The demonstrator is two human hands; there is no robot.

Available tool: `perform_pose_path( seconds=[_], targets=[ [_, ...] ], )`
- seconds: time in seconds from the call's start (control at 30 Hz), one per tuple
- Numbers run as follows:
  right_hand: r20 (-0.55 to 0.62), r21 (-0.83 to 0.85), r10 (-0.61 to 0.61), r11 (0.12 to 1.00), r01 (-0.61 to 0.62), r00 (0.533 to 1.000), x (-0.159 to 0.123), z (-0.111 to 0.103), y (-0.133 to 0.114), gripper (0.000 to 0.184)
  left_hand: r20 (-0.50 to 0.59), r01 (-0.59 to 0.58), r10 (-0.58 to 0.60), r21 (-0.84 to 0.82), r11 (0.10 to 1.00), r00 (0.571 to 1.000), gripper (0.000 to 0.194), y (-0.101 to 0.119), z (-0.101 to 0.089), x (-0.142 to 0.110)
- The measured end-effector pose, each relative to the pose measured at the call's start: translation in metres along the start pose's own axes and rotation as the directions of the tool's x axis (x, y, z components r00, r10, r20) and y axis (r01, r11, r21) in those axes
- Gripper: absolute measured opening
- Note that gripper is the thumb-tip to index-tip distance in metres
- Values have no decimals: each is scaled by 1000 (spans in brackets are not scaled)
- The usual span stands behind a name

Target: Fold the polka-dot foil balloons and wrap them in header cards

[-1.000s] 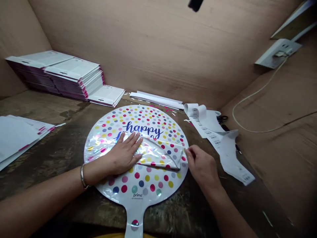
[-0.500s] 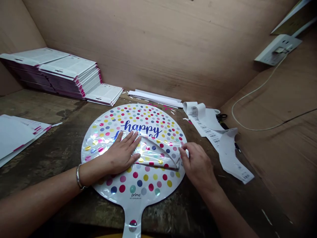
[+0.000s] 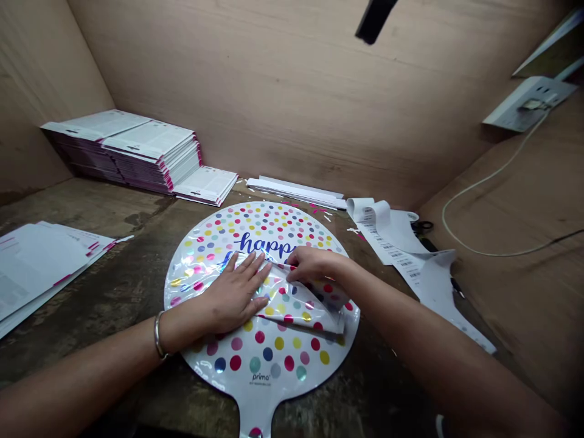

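Observation:
A flat, uninflated foil balloon (image 3: pixel 278 377), white with coloured dots, the word "happy" and a "prima" mark, lies on the table with its tail towards me. On top of it rests a folded dotted foil balloon (image 3: pixel 278 298). My left hand (image 3: pixel 235 292) presses flat on the left part of the folded one, fingers spread. My right hand (image 3: pixel 314 263) has its fingers pinched at that folded balloon's upper edge, near the middle. Its right end is lifted into a loose, curved flap, partly behind my right forearm. The hand and the fold cover the lettering below "happy".
Stacked printed cards (image 3: pixel 150 152) stand at the back left, and more cards (image 3: pixel 45 261) lie at the left. White strips (image 3: pixel 296 191) lie along the back wall. A curling barcode label strip (image 3: pixel 410 261), scissors (image 3: pixel 424 226) and a wall socket (image 3: pixel 529 104) are at the right.
My right hand has moved from the folded balloon's right end leftward to its upper edge, and the right flap has opened up. My left hand stays pressed down. The camera view has shifted slightly.

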State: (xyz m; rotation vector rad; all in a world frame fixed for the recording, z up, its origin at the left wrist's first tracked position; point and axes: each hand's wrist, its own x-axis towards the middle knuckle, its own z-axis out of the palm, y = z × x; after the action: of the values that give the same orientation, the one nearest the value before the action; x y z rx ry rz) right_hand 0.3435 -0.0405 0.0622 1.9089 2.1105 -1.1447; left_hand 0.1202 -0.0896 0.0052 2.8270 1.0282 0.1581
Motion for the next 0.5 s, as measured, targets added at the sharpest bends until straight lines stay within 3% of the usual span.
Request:
perform_pose_path(
  seconds=[0.1, 0.2, 0.33, 0.43, 0.5],
  targets=[
    [-27, 153, 9, 988, -5, 1000, -11, 13, 6, 10, -168, -80, 77, -12, 997, 983, 74, 3, -7, -8],
    [-108, 285, 53, 958, -20, 993, -24, 40, 4, 22, -305, -153, 134, -39, 987, 943, 50, 7, -10, -19],
    [-220, 291, 59, 957, 8, 974, -55, 65, 2, 34, -275, -218, 160, -194, 957, 948, 26, 8, -6, -31],
    [-369, -31, -220, 974, 224, 903, -85, 70, 9, 57, -220, -198, 126, -345, 917, 967, 24, 4, -1, -40],
    [-296, -252, -439, 892, 374, 848, -98, 74, 13, 71, -205, -211, 136, -405, 890, 969, 24, 2, 2, -46]
  ],
)
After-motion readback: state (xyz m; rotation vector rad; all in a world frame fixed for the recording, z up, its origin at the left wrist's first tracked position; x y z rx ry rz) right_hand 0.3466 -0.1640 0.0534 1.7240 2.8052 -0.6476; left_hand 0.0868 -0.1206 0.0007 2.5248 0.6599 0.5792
